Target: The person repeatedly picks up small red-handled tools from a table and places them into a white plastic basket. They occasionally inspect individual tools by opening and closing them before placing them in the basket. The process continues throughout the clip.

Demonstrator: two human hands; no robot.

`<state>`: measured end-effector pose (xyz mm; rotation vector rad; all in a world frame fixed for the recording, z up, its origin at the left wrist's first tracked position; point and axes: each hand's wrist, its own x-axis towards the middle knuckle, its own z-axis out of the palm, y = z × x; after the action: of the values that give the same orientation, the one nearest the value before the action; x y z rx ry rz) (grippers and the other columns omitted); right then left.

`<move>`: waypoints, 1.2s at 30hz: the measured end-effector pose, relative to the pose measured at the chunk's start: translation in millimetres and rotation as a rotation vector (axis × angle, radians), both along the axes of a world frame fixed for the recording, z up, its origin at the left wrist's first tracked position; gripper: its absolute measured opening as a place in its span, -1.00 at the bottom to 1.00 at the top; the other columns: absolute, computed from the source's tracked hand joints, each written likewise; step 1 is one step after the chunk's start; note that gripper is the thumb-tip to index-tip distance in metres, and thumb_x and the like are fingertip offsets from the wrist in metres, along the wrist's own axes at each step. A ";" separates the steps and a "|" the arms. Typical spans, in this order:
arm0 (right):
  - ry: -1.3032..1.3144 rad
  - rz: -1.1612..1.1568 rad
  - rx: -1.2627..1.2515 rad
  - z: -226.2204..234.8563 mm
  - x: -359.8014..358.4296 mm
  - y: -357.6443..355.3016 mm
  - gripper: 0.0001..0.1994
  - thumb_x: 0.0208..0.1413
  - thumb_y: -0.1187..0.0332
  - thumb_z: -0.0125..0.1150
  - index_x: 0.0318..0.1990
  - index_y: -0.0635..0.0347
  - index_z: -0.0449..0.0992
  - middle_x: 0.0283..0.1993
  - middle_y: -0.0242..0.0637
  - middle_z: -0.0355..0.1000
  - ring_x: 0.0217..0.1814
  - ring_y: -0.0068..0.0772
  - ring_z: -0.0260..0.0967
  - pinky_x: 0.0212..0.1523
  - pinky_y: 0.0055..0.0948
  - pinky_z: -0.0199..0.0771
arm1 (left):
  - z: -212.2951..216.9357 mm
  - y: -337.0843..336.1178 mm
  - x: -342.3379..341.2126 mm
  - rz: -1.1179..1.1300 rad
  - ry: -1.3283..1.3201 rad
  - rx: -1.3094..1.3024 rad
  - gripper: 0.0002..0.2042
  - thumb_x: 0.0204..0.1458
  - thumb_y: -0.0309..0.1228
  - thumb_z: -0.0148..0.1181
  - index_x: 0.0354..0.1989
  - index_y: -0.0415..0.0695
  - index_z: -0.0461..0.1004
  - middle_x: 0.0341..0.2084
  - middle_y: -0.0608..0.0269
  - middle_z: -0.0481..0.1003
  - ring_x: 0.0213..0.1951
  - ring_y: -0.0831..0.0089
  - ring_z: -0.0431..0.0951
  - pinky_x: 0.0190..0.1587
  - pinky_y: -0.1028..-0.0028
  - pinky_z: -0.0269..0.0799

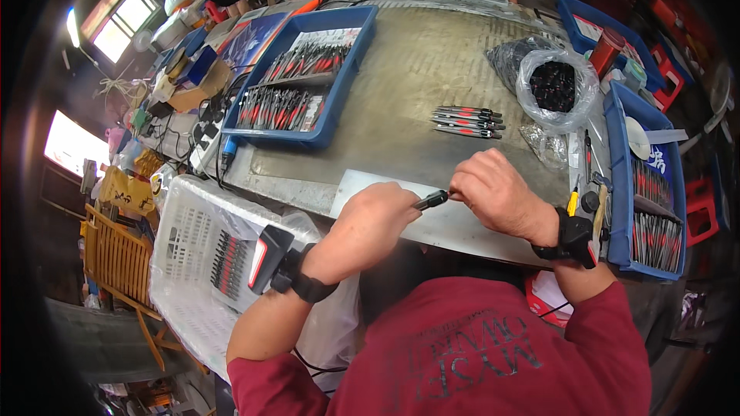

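The person's left hand [379, 214] is closed on a dark pen [430, 200], the thumb and fingers clamped round its barrel while the black end sticks out to the right. The right hand [493, 191] has its fingertips drawn together right at that end; whether its grip is clamped on the pen, on some small part, or on nothing cannot be told, since the fingers hide it. The pen is held slantwise above a pale plate [459, 225] at the near edge of the worktop [408, 54].

The pen looks light and stiff, probably smooth enough to roll between the fingers, so the middle of the barrel seems the surest place to hold it, leaving the end free. A slim body like this would likely bear a firm pinch but not much sideways bending. Any small part at the end would be easy to drop and best taken with fingertips alone.

Beyond the hands lies a small group of grey and red pens [467, 122], side by side. Near it, to the right, an open clear bag [586, 102] holds small dark pieces, and a blue tray [324, 137] of pens stands toward the far left.
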<state>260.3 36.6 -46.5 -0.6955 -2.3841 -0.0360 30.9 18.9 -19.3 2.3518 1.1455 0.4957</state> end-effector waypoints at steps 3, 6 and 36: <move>0.426 -0.206 -0.173 -8.6 -19.0 -10.2 -0.80 -0.08 0.37 0.17 -0.29 0.26 0.41 -0.32 -0.21 0.36 -0.27 -0.19 0.32 -0.28 -0.33 0.31 | -3.4 0.1 -3.7 0.169 -0.301 -0.130 -0.83 0.01 -0.45 0.16 -0.27 -0.28 0.47 -0.55 0.27 0.45 -0.49 0.54 0.41 -0.42 0.49 0.33; 0.536 -0.129 -0.694 -15.1 -35.2 -27.4 -0.78 -0.04 0.35 0.21 -0.28 0.30 0.44 -0.32 -0.16 0.39 -0.27 -0.14 0.36 -0.29 -0.33 0.36 | -2.3 0.4 -7.6 0.353 -0.616 -0.535 -0.83 0.01 -0.46 0.13 -0.27 -0.28 0.50 -0.47 0.26 0.51 -0.47 0.53 0.48 -0.42 0.54 0.37; 0.574 0.023 -0.861 0.2 -38.6 -35.5 -0.89 0.01 0.44 0.12 -0.43 0.31 0.42 -0.55 -0.26 0.32 -0.53 -0.47 0.27 -0.50 -0.46 0.26 | 10.5 -13.1 -15.6 0.223 -0.455 -0.450 -0.78 0.04 -0.33 0.12 -0.46 -0.27 0.47 -0.69 0.31 0.39 -0.58 0.62 0.30 -0.51 0.52 0.25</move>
<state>221.7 1.1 -46.3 -0.8943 -1.7767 1.0979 15.3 5.8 -8.8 1.6315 1.1560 0.7190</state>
